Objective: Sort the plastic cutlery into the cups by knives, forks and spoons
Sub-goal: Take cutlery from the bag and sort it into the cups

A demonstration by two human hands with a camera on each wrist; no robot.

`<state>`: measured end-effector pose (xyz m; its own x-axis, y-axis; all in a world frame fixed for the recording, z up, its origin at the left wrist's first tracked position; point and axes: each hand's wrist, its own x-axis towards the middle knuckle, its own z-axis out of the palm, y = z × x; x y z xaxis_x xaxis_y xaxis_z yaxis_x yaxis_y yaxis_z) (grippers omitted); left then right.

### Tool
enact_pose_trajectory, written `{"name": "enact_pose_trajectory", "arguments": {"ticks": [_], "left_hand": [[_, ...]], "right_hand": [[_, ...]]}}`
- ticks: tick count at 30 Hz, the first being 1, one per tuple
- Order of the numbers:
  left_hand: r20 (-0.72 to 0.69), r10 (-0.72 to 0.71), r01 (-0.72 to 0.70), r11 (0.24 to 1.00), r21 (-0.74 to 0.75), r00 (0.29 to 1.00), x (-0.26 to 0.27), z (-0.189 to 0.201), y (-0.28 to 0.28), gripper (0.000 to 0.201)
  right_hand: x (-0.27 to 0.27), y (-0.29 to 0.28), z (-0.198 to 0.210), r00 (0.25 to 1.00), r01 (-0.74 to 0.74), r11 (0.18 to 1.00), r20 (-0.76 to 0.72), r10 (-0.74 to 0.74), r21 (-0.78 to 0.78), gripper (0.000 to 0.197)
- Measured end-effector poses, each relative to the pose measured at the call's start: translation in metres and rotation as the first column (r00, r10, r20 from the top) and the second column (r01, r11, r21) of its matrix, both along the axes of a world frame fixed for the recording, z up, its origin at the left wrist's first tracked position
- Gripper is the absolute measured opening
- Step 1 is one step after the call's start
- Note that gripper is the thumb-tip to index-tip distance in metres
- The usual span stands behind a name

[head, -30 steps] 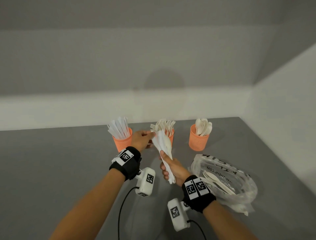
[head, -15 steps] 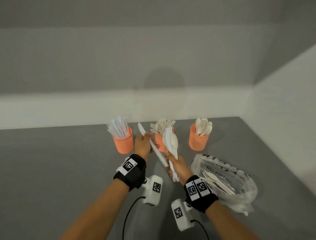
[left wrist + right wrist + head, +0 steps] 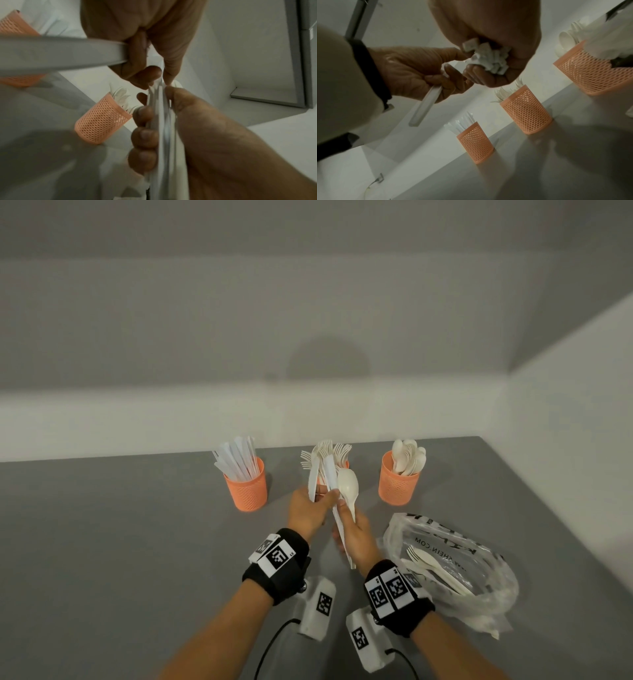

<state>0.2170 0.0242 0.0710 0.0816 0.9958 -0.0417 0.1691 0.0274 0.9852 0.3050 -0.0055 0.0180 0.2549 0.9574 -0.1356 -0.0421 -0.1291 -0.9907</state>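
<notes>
white plastic knife (image 3: 311, 487) sits pinched in the left hand (image 3: 306, 509) fingers; the right hand (image 3: 354, 537) fingers wrap a cutlery bundle (image 3: 337, 501) just beside it. orange mesh cups on the counter (image 3: 102, 542) hold knives (image 3: 246, 487), forks (image 3: 526, 113), spoons (image 3: 398, 486).

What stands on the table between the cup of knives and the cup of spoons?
The fork cup stands between the knife cup and the spoon cup; the right wrist view shows it best, the hands partly hide it from the head view.
</notes>
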Motion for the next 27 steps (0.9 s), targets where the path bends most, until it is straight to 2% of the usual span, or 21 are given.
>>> {"name": "enact_pose_trajectory", "arguments": {"ticks": [2, 6, 9, 12, 15, 18, 23, 27], "left_hand": [[-0.008, 0.012, -0.012, 1.0, -0.003, 1.0, 0.002, -0.005, 0.001, 0.03], [0.022, 0.066, -0.066, 0.998, -0.004, 0.998, 0.005, -0.014, 0.005, 0.016], [0.044, 0.097, -0.096, 0.995, -0.03, 0.994, 0.006, -0.019, 0.008, 0.024], [0.106, 0.041, -0.035, 0.998, -0.057, 0.994, 0.007, -0.018, 0.004, 0.027], [0.117, -0.008, 0.01, 1.0, -0.02, 0.993, 0.007, -0.018, 0.001, 0.029], [0.126, -0.012, 0.016, 0.999, -0.028, 0.992, 0.007, -0.021, 0.003, 0.027], [0.169, 0.036, -0.022, 0.996, -0.081, 0.985, 0.01, -0.025, 0.005, 0.03], [0.186, 0.013, -0.011, 1.0, -0.015, 0.983, 0.011, -0.025, 0.003, 0.028]], "right_hand": [[-0.001, 0.0, -0.001, 1.0, -0.013, 1.0, 0.004, 0.013, 0.001, 0.033], [-0.003, 0.003, 0.001, 0.997, -0.031, 0.999, -0.068, 0.033, 0.038, 0.029], [-0.003, 0.004, 0.004, 0.995, -0.042, 0.998, -0.093, 0.047, 0.055, 0.028], [-0.002, 0.005, 0.0, 0.999, -0.043, 0.997, -0.011, 0.044, 0.069, 0.027], [-0.001, 0.005, -0.003, 0.999, -0.053, 0.996, 0.016, 0.052, 0.074, 0.028], [0.0, 0.004, -0.003, 0.999, -0.047, 0.996, -0.005, 0.047, 0.08, 0.028], [-0.001, 0.005, 0.0, 0.989, 0.004, 0.998, -0.149, 0.005, 0.063, 0.034], [0.002, 0.007, 0.0, 0.994, 0.017, 0.998, -0.108, -0.01, 0.066, 0.029]]}}
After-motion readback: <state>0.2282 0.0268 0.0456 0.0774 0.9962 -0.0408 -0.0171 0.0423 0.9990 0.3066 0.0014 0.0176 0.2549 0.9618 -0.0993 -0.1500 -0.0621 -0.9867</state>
